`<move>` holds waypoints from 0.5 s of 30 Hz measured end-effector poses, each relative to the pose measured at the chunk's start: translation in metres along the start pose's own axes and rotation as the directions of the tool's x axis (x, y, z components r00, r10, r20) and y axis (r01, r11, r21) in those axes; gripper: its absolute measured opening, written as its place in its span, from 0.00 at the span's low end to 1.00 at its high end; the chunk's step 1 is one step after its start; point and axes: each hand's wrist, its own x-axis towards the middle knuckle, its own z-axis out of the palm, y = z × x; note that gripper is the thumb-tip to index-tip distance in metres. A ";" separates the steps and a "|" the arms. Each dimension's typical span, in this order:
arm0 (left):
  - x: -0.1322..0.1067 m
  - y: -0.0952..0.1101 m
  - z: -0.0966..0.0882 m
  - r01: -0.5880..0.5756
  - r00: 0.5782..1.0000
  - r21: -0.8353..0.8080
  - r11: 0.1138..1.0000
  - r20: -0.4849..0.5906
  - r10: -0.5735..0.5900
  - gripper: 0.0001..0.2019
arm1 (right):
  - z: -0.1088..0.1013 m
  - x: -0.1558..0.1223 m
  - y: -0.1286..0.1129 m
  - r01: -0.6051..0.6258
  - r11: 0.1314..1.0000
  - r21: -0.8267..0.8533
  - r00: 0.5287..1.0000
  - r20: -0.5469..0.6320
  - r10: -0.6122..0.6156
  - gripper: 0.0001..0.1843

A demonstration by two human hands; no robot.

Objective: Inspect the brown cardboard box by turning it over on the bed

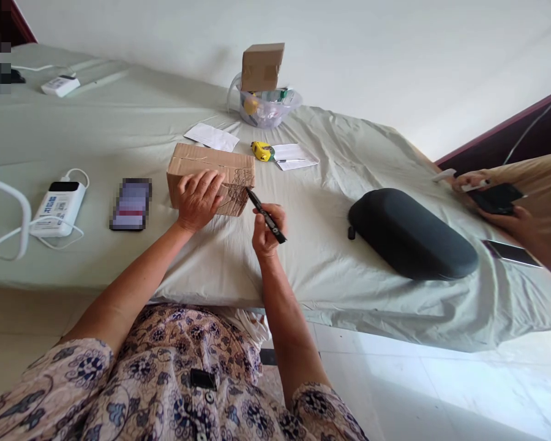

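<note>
Cardboard box (pixel 209 160) set on the cloth-covered bench (pixel 321 269), right end marked with dark scribble (pixel 241 182) | box covered by the left hand (pixel 196 201), palm down, fingers outstretched over its near edge | black marker (pixel 272 224) gripped in the right hand (pixel 262 240), forearm (pixel 287 312) stretched forward, tip held right at the scribble

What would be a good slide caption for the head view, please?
Left hand on a cardboard box, right hand holding a black marker at the box's scribbled side.
</note>
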 end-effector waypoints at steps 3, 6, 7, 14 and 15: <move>-0.001 -0.001 -0.001 -0.014 1.000 -0.001 1.000 -0.002 0.014 0.27 | 0.003 0.002 -0.007 0.109 0.993 -0.033 0.989 0.099 -0.105 0.09; -0.001 -0.002 -0.002 -0.017 1.000 -0.017 1.000 0.001 0.017 0.27 | 0.007 0.004 -0.008 0.155 0.986 -0.054 0.975 0.168 -0.144 0.09; -0.002 -0.002 -0.002 -0.016 1.000 -0.021 1.000 0.004 0.016 0.27 | 0.008 0.005 -0.007 0.159 0.985 -0.060 0.970 0.196 -0.145 0.09; -0.001 -0.001 -0.007 -0.012 0.999 -0.028 1.000 0.046 0.014 0.27 | 0.002 0.005 0.010 0.051 0.961 -0.272 0.984 0.176 -0.002 0.15; -0.001 -0.001 -0.007 -0.010 0.999 -0.028 1.000 0.051 0.012 0.26 | 0.000 0.006 0.012 -0.008 0.949 -0.317 0.993 0.108 0.044 0.16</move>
